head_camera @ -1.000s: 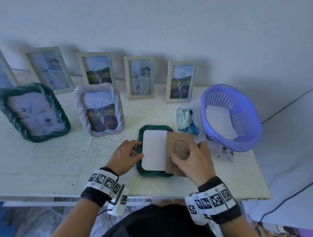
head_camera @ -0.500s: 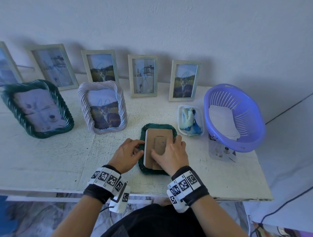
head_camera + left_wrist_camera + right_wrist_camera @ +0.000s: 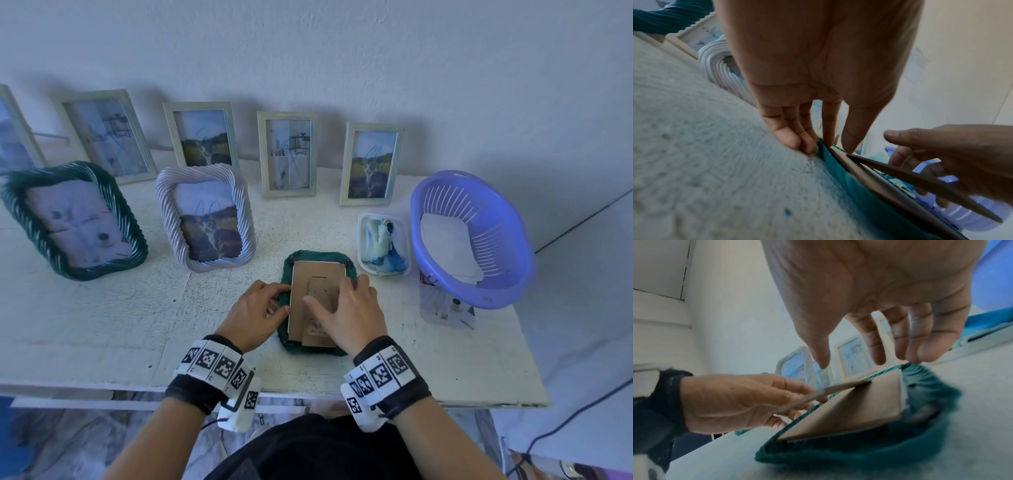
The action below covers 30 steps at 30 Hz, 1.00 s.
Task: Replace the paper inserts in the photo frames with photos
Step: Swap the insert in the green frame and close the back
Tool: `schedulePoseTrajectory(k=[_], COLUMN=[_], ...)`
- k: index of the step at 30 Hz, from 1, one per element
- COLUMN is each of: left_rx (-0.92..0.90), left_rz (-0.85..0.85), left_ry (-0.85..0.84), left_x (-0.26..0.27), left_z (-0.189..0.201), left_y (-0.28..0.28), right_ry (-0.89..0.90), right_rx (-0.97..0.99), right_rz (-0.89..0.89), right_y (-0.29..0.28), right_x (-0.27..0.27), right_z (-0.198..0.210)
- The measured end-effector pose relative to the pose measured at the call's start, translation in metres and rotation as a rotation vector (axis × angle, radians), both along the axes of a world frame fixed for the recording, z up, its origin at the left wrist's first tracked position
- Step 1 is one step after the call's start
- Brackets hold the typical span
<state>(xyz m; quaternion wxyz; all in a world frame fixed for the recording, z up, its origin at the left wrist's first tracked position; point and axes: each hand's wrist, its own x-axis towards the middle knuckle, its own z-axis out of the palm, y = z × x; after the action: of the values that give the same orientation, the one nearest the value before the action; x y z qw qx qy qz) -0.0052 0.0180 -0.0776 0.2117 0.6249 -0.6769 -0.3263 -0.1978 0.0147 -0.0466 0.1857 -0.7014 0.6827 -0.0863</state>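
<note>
A dark green twisted frame (image 3: 310,349) (image 3: 859,186) (image 3: 879,451) lies face down near the table's front edge. Its brown cardboard backing (image 3: 318,274) (image 3: 859,410) sits in the frame's opening, and the backing's stand flap (image 3: 920,183) (image 3: 834,391) is tilted up. My left hand (image 3: 279,301) (image 3: 828,146) holds the frame's left rim, fingertips outside against the table and thumb on the backing's edge. With straight, spread fingers, my right hand (image 3: 335,294) (image 3: 859,360) is over the backing's right side. The white sheet under the backing is hidden.
A green frame (image 3: 72,219) and a white twisted frame (image 3: 205,219) stand at the left. Several wooden frames (image 3: 287,154) lean on the wall. A purple basket (image 3: 496,219) holds white sheets (image 3: 448,246) at the right, beside a small tray (image 3: 361,240).
My right hand has slid the cardboard backing leftwards over the white sheet, so it now lies in the frame's opening. My left hand stayed at the left rim.
</note>
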Motion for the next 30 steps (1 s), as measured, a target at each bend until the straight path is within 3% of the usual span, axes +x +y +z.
schedulePoseTrajectory(k=[6,12,17,30], left_rx=[-0.049,-0.033,0.002,-0.016], left_rz=[-0.074,-0.229,-0.269,-0.267], left_ry=[-0.129,-0.273,-0.402,-0.478], left_x=[-0.007,-0.024,-0.029,-0.034], left_z=[0.004,0.011,0.013,0.014], left_y=[0.009,0.010,0.010,0.009], right_ry=[-0.084,-0.046,-0.021,0.039], right_rx=[-0.110,0.005,0.016,0.037], right_rz=[0.156,0.338,0.344,0.279], right_y=[0.004,0.022,0.031,0.039], right_x=[-0.046,-0.062,-0.059,-0.054], right_z=[0.006,0.003,-0.003,-0.006])
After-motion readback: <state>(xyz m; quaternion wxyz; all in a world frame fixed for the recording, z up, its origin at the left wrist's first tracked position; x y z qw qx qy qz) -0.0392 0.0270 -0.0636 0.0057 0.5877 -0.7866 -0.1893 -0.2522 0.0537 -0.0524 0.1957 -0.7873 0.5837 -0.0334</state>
